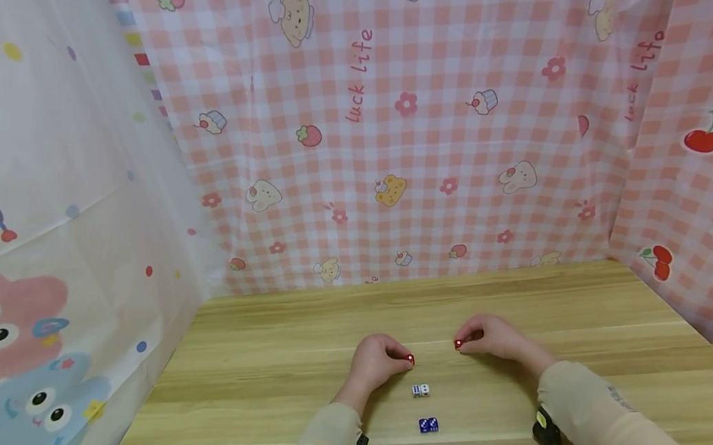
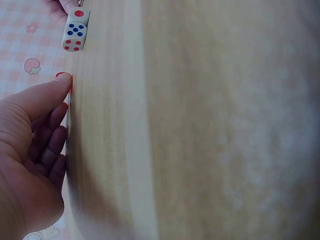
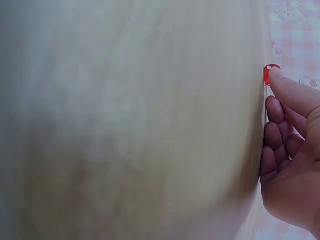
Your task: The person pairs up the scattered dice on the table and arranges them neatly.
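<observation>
On the wooden table (image 1: 267, 366) my left hand (image 1: 378, 360) pinches a small red die (image 1: 410, 359) at its fingertips; the same die (image 2: 66, 78) shows only as a red edge in the left wrist view. My right hand (image 1: 495, 340) pinches another red die (image 1: 458, 343), seen as a red die (image 3: 268, 74) with white pips beside the thumb. Between and nearer to me lie a pair of white dice (image 1: 420, 390) and a pair of blue dice (image 1: 428, 424). The white dice (image 2: 75, 30) show red and blue pips.
Pink checked cloth (image 1: 388, 144) with cartoon prints hangs behind and to the right of the table; a white cartoon cloth (image 1: 53, 237) hangs on the left. Bare wood (image 1: 523, 293) stretches beyond the hands to the back wall.
</observation>
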A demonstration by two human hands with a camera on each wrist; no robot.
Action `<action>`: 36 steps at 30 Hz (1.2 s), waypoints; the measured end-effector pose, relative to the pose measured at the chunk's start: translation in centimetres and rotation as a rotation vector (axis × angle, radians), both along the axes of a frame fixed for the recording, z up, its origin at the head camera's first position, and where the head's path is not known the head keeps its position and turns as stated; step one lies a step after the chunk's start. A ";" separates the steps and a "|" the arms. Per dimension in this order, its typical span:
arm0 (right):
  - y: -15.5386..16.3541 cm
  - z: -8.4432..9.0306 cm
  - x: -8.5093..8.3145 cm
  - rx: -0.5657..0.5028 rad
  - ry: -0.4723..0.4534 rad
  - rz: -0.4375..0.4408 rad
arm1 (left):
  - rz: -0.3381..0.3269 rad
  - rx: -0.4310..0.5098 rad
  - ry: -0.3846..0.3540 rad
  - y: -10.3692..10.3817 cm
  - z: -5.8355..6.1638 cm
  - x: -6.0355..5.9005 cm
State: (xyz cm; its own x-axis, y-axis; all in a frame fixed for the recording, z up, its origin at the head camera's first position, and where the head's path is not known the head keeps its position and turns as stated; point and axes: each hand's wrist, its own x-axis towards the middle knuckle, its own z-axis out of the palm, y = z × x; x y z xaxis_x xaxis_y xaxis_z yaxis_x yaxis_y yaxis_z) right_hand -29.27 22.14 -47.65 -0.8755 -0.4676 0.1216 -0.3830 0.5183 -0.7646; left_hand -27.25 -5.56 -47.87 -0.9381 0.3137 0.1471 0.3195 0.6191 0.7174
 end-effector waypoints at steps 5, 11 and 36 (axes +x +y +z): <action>-0.8 -0.1 0.0 0.008 0.013 0.020 | 0.001 0.002 -0.001 0.0 0.2 0.1; -1.6 -0.2 0.0 0.002 0.020 0.040 | 0.001 0.000 -0.002 0.0 0.3 0.1; -5.2 0.1 0.5 0.017 0.032 0.109 | -0.034 0.001 0.025 -0.2 0.0 -0.2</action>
State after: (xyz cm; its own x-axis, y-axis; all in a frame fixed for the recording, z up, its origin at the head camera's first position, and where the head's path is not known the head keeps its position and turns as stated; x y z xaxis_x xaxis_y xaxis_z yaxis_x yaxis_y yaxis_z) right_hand -28.79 16.94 -47.60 -0.8154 -0.5617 0.1403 -0.4618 0.4850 -0.7427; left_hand -27.42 -5.72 -47.89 -0.9229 0.3450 0.1708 0.3582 0.6066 0.7098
